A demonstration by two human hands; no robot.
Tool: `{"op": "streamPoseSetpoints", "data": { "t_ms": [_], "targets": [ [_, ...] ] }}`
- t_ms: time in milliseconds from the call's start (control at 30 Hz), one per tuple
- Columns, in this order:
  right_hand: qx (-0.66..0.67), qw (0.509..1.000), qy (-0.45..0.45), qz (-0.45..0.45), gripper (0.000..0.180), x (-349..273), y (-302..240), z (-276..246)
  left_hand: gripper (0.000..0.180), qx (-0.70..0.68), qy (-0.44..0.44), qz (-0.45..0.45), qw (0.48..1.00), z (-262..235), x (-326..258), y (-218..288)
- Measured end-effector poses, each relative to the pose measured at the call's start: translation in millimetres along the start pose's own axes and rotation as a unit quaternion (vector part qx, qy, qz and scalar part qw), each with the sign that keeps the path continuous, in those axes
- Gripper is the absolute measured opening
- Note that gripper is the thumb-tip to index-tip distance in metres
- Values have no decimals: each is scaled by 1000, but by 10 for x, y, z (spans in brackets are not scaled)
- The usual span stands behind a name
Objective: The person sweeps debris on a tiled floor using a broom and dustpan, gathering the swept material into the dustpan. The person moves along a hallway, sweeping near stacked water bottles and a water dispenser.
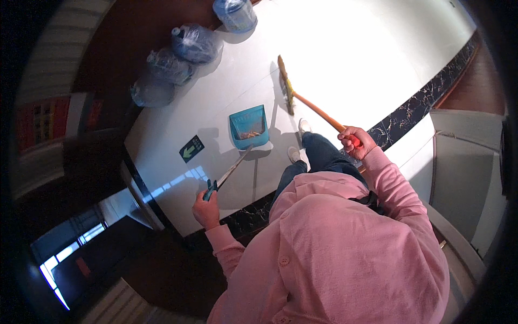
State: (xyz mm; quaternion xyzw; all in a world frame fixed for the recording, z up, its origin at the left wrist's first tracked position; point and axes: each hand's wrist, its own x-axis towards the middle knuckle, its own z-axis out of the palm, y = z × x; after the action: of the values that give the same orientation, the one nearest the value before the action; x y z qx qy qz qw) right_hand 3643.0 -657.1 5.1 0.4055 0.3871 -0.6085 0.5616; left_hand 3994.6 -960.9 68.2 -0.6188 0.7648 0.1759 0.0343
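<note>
The floor [345, 48] was pale, glossy tile with thin joint lines, glaring white toward its far edge and dimmer toward its left corner. A dark, veined stone band [426, 86] edged it on the person's right and continued behind the feet. Four large bluish bottles [196, 44] in clear plastic stood in a row along the far left edge, beside a dark brown surface [145, 21]. A dark floor sign [192, 148] with a green arrow lay toward the left corner, and a patch of striped light [181, 182] fell near it. The blue dustpan [258, 142], containing loose brownish debris [251, 133], was between the sign and the pale shoes [294, 154]. The left hand [206, 210] was closed round the dustpan's teal grip. The right hand [357, 142] gripped the orange handle of the broom [318, 111], whose yellow head was beyond the shoes, apart from the dustpan; its contact with the tile could not be determined.
</note>
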Motion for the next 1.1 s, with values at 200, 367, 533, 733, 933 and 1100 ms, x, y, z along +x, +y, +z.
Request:
{"op": "streamPoseSetpoints", "data": {
  "t_ms": [200,367,533,733,933,1100],
  "targets": [
    [-45,986,-67,143,9,405,24,49,26,20,15,-89,996,-184,-375,-159],
    [-91,961,-89,245,9,958,-12,152,26,18,36,-129,991,-269,-735,102],
    [-26,957,-64,281,9,1543,-734,268,25,53,43,-151,986,-163,-720,722],
    [45,972,-119,200,12,1318,-2126,-208,27,39,44,-156,986,48,-666,1267],
    [59,991,-73,95,30,896,-3137,-667,29,17,20,-149,988,205,-611,1665],
    [31,995,-71,62,7,660,-3365,-800,27,-51,17,-138,989,277,-490,1938]
  ]
}}
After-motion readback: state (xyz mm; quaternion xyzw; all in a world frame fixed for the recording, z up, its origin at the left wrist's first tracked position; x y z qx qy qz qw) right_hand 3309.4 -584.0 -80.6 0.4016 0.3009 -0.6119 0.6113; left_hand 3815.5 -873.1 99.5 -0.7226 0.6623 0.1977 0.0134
